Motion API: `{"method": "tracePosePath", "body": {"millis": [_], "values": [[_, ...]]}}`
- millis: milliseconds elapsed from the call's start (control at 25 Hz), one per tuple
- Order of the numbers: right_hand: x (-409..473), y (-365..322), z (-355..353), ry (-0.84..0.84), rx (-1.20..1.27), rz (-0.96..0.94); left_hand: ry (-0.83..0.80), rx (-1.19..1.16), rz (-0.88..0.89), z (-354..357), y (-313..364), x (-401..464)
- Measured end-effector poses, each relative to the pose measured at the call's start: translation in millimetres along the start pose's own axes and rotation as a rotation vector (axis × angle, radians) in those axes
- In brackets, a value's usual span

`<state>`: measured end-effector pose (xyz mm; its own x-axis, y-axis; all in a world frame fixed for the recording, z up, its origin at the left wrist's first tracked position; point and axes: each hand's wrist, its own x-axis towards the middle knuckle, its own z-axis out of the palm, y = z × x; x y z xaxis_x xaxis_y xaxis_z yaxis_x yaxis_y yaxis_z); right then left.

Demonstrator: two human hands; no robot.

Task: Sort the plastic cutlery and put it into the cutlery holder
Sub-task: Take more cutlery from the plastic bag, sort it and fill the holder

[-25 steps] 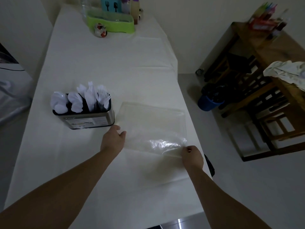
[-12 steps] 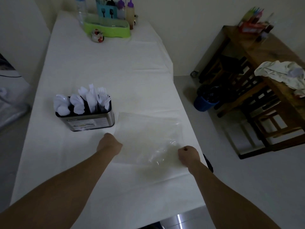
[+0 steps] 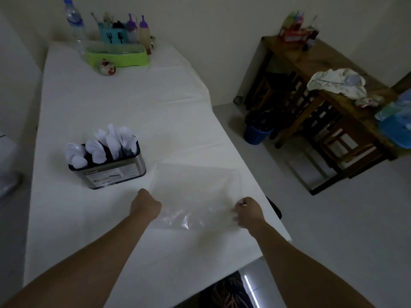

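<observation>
A steel cutlery holder (image 3: 115,174) stands on the white table (image 3: 124,103), left of centre. White plastic cutlery (image 3: 104,144) stands upright in its compartments. A clear plastic bag (image 3: 195,192) lies flat to the holder's right, near the table's right edge. My left hand (image 3: 145,204) grips the bag's near left corner with curled fingers. My right hand (image 3: 248,211) pinches the near right corner. Both hands lie close to the tabletop.
At the table's far end stand a green tray (image 3: 116,54), a water bottle (image 3: 74,23), sauce bottles (image 3: 144,32) and a small jar (image 3: 106,67). Right of the table are a blue bin (image 3: 255,132) and a wooden table (image 3: 329,90) with cloths.
My left hand went from lying open on the bag to a curled grip on its corner. Both hands drew the bag slightly toward me. The view tilted up.
</observation>
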<state>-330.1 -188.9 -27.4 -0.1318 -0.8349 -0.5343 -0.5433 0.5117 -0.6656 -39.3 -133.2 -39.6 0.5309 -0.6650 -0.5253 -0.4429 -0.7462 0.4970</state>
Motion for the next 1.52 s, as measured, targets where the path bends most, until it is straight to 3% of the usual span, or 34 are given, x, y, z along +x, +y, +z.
{"method": "tracePosePath", "body": {"millis": [280,520,680,960,1200,1520], "values": [[3.2,6.4,-49.0,0.134,0.085,-0.111,0.074,-0.146,0.174,17.4,53.4,-21.2],[67.9,24.9,-119.5,0.247,0.135,-0.148,0.068,-0.057,0.418,61.9,159.5,-30.1],[123.4,40.0,-177.9,0.302,0.204,-0.130,0.066,0.032,0.466,124.9,243.3,-17.9],[222.5,122.0,-250.6,0.376,0.330,0.093,-0.047,0.251,0.542,283.1,342.9,11.1],[272.4,180.2,-267.9,0.408,0.321,0.226,-0.133,0.482,0.547,385.2,354.8,39.1],[336.0,285.2,-223.1,0.331,0.269,0.408,-0.280,0.757,0.430,507.6,310.7,95.5]]}}
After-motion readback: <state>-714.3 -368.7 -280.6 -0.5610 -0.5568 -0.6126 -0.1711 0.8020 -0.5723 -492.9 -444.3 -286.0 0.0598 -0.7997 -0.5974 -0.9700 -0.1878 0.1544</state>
